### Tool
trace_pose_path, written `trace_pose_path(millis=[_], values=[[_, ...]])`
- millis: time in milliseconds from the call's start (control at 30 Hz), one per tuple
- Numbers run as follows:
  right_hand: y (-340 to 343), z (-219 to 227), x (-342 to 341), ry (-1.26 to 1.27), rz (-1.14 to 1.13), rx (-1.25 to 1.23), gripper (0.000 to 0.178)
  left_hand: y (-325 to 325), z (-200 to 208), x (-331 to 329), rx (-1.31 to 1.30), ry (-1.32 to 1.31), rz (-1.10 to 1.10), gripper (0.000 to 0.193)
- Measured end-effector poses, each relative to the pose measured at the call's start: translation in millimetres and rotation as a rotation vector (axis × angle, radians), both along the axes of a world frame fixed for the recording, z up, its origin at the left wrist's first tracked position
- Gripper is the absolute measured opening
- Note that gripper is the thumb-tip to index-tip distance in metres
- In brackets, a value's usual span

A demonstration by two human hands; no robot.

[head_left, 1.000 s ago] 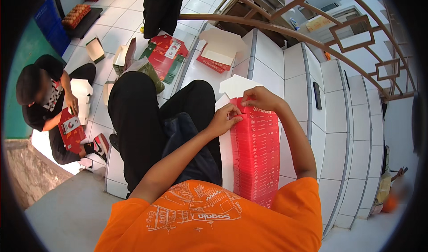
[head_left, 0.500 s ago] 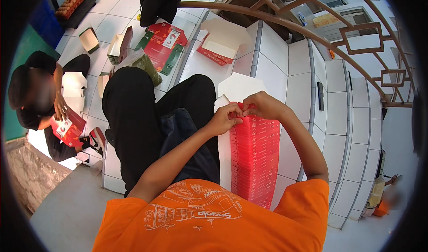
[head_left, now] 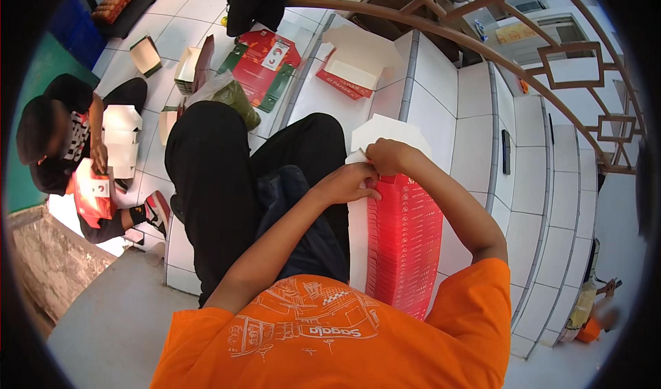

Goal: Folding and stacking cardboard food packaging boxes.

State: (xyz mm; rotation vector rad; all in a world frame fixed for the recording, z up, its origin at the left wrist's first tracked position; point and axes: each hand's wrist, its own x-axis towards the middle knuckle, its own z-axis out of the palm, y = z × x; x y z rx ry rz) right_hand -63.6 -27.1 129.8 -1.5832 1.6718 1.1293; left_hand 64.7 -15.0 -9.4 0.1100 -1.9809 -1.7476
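Observation:
A tall stack of nested red cardboard boxes (head_left: 406,244) stands on the white tiled step, right beside my leg. On the top box a white flap (head_left: 394,130) stands raised at the far side. My right hand (head_left: 396,157) is closed on that box's far left corner, pinching a fold of the card. Just left of it and nearer, my left hand (head_left: 350,184) grips the same corner, its fingers curled and the thumb against the red side. Both hands nearly touch, and their fingertips are partly hidden.
An open red-and-white box (head_left: 345,72) sits farther along the step. Flat red-and-green box blanks (head_left: 258,69), a plastic bag of something green (head_left: 241,103) and folded boxes (head_left: 189,69) lie beyond my knees. At left a seated co-worker (head_left: 82,141) handles a red box. A brown metal railing (head_left: 468,41) curves overhead.
My right hand has moved left to the box's corner, and my left hand has shifted slightly beneath it. The co-worker's red box has been tilted upright. The whole view has shifted a little.

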Motion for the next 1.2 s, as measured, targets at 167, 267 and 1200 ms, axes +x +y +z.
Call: trace_pose_path(millis=[167, 267, 1200], values=[[14, -1, -39, -0.168, -0.08, -0.043, 0.036, 7, 7, -7, -0.104, -0.014, 0.033, 0.037], [6, -2, -37, -0.079, -0.198, 0.147, 0.041, 11, 4, -9, -0.155, -0.003, 0.093, 0.038], [167, -33, -76, -0.87, -1.254, -1.228, 0.03, 1, 37, 11, -0.076, 0.153, 0.197, 0.04]])
